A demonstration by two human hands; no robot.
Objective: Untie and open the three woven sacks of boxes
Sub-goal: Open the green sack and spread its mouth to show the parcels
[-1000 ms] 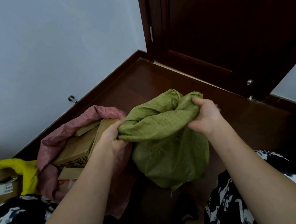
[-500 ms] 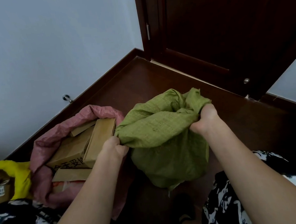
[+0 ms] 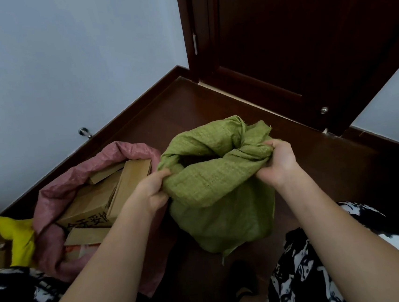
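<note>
since a moment ago both hands have pulled the green sack (image 3: 219, 185) mouth wider, so now a dark gap shows in the top where it was bunched shut before. left hand (image 3: 152, 192) is pinching the near left edge of the rim, fingers curled over the weave, and right hand (image 3: 278, 161) is fisted tight on the twisted right corner. green sack sits on the dark wood floor (image 3: 165, 110) between my knees. right beside it on the left, touching, the pink sack (image 3: 52, 201) is already open with cardboard boxes (image 3: 93, 202) showing, and the yellow sack (image 3: 18, 231) peeks in at the far left edge.
</note>
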